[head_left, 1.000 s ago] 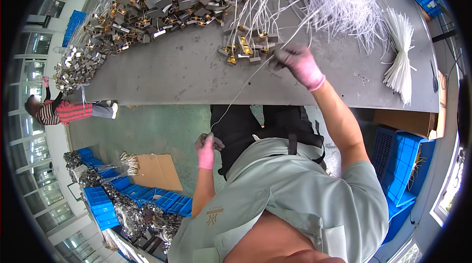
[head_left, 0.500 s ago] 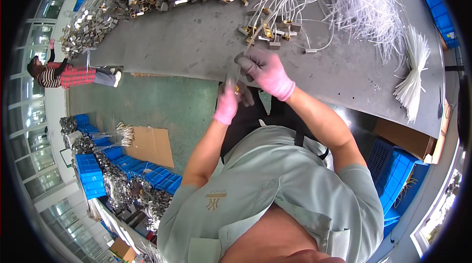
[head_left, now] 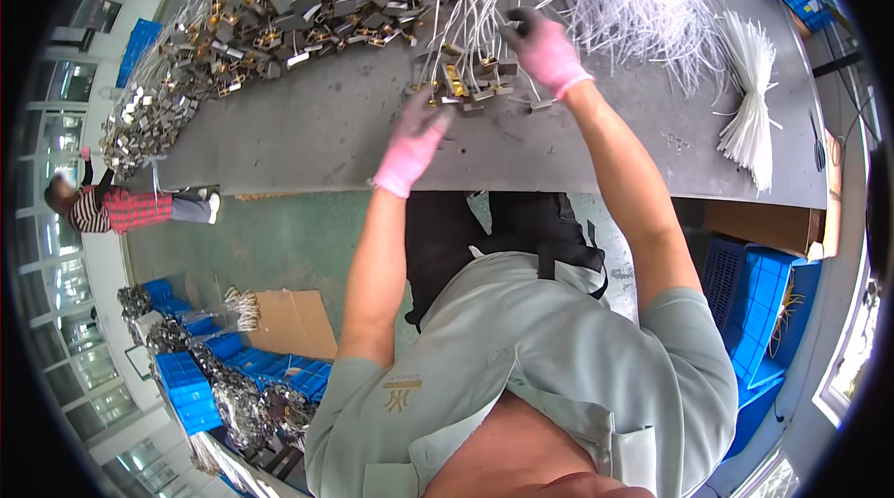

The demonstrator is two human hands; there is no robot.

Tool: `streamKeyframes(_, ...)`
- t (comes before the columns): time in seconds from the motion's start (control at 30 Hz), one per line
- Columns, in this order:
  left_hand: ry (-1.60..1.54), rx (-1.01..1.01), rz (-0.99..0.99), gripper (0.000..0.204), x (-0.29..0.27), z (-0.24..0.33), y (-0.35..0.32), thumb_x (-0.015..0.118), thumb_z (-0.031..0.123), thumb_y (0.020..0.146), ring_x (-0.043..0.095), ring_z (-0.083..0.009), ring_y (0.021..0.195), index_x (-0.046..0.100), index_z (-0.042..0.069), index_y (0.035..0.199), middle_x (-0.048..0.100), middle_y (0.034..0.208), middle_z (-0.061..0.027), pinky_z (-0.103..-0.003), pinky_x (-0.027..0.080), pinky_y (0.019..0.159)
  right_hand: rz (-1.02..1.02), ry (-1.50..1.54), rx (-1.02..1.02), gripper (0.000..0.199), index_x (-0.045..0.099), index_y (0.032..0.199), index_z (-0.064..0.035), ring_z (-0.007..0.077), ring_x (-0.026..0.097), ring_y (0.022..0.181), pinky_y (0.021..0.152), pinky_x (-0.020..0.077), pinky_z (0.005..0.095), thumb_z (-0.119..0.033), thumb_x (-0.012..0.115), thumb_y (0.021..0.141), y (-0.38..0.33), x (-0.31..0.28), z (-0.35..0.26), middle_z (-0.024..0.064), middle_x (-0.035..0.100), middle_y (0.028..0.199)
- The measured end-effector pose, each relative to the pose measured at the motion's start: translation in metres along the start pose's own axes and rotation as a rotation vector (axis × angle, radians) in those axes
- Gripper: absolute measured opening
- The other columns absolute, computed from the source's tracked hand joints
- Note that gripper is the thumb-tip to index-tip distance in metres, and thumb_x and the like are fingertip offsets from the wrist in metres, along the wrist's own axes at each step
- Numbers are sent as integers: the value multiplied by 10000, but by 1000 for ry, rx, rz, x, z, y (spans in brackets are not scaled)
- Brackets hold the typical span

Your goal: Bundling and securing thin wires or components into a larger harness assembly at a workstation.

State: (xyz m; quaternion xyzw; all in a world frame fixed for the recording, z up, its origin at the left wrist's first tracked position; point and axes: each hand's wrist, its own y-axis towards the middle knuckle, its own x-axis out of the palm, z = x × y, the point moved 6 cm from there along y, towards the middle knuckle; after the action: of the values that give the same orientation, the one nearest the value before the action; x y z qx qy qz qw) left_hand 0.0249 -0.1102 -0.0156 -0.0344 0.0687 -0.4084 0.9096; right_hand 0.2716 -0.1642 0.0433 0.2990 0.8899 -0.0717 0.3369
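Observation:
Both my hands wear pink gloves with grey fingers. My left hand (head_left: 414, 144) is over the grey table, its fingers apart at the near left edge of a small cluster of metal pieces (head_left: 456, 79), grey with gold-coloured parts. Thin white cords (head_left: 480, 0) run from that cluster toward the far edge. To the right and farther off, my right hand (head_left: 551, 53) hovers by these cords, its thumb and fingers bent but apart. I see nothing held in either hand, though the fingertips are slightly blurred.
A large heap of similar metal pieces (head_left: 307, 9) covers the table's far left. Loose white strands (head_left: 643, 5) and a tied white bundle (head_left: 750, 98) lie at right. Blue crates (head_left: 745, 298) stand below the table's right end. Another person (head_left: 121, 208) stands at far left.
Both hands have moved away from my body and apart, from the table's near edge to the cluster and its cords. The view has shifted slightly. The small gold-coloured piece by my left fingers no longer shows there.

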Motion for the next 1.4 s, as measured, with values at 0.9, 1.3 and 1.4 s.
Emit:
streamKeyframes(0.9, 189, 281, 619, 321, -99, 65, 138, 692, 222, 842, 673, -195, 775, 613, -28, 1027, 677, 942, -131, -316, 512, 690, 124, 1154, 465, 288, 564, 1152, 8, 120, 537, 548, 445, 377, 243, -166, 562, 923, -86, -81, 208, 82, 635, 788)
streamKeyframes(1.3, -698, 227, 265, 135, -97, 52, 71, 577, 156, 875, 662, -299, 780, 584, 48, 955, 666, 860, -151, -422, 540, 685, -431, 1227, 360, 334, 510, 1209, 43, 176, 641, 700, 580, 478, 263, -147, 514, 935, -75, 43, 44, 122, 671, 957)
streamKeyframes(1.4, -514, 180, 310, 92, -74, 37, 40, 588, 107, 855, 661, -279, 740, 574, 42, 919, 665, 850, -136, -419, 542, 680, -550, 1164, 292, 315, 524, 1202, 30, 184, 662, 750, 603, 493, 268, -150, 511, 944, -66, 68, 3, 123, 674, 984)
